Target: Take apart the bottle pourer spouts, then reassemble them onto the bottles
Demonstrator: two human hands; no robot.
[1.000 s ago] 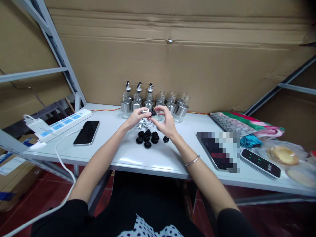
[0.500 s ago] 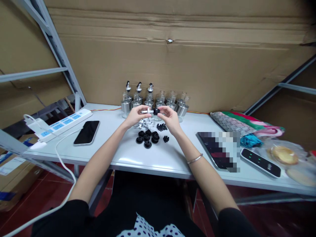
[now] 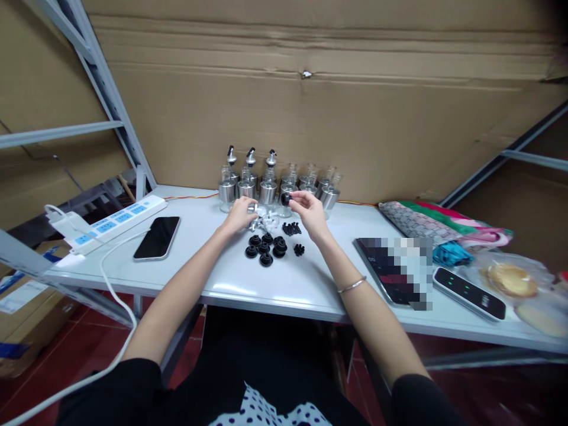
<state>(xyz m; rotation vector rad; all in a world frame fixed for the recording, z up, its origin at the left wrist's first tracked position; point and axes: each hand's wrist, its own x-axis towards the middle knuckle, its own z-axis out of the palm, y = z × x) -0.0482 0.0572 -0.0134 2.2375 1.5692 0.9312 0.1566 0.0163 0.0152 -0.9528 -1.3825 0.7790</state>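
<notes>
My right hand (image 3: 307, 210) pinches a black ribbed stopper (image 3: 286, 199) above the table, in front of the bottles. My left hand (image 3: 240, 214) is low at the left side of a heap of white and clear plastic parts (image 3: 268, 220). Its fingers are closed together around a small pale piece at the tips, too blurred to name. Nearer me lie several black ribbed stoppers (image 3: 265, 248). To the right of the heap are a row of small black spouts (image 3: 291, 228) and a cluster of tiny black caps (image 3: 299, 250).
Several glass bottles with metal sleeves (image 3: 268, 193) stand along the cardboard; three carry pourers (image 3: 251, 155). A phone (image 3: 157, 238) and a power strip (image 3: 119, 220) lie at left. At right are a tablet (image 3: 386, 269), a black-and-white device (image 3: 469, 293), cloth and wrapped food (image 3: 512, 280).
My hands have moved apart. The left has come down to the heap of pale parts; the right still holds the black stopper, and the white tube no longer shows between them.
</notes>
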